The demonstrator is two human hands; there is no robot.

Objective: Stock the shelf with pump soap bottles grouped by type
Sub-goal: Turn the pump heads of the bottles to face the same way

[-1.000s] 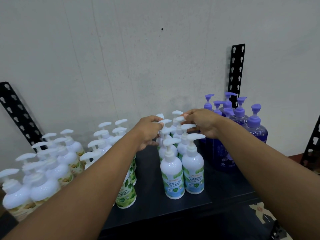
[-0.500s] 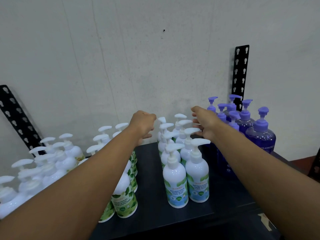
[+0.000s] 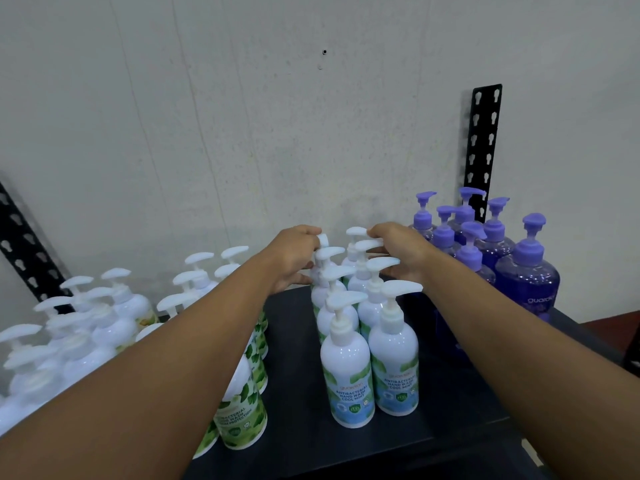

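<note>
Trainee: What has changed in the last half second?

Instructor: Left hand [image 3: 294, 258] has closed the small gap it kept and now touches the rearmost pump heads [image 3: 330, 252] of the cool mint bottles [image 3: 348, 372]. Right hand [image 3: 403, 251] holds much the same station on the opposite flank.

Trainee: State of the fingers?

Instructor: Right-hand fingers [image 3: 381, 232] are spread and fairly straight, laid across the rear pump heads, with the thumb lower beside a bottle. Left-hand fingers curl against the rear-left bottle. Whether they close round its neck cannot be told, because the bottle hides the tips.

Trainee: Why bracket the row from both sides?

Instructor: Probably to square it up. Opposed pressure draws the rear pairs into line without tipping these tall, narrow bottles.

Trainee: Where does the stock stand?

Instructor: Cool mint bottles stand upright in two files at mid-shelf, running from the front edge back towards the wall. Green-leaf bottles [image 3: 242, 420] stand to their left, partly under the left forearm, with a bare strip of black shelf [image 3: 301, 341] between. Further left are white bottles with pale labels [image 3: 114, 327]. Purple bottles [image 3: 526, 282] occupy the right end, near the slotted upright [image 3: 483, 150]. Each type keeps its own block, so the grouping looks nearly complete.
</note>
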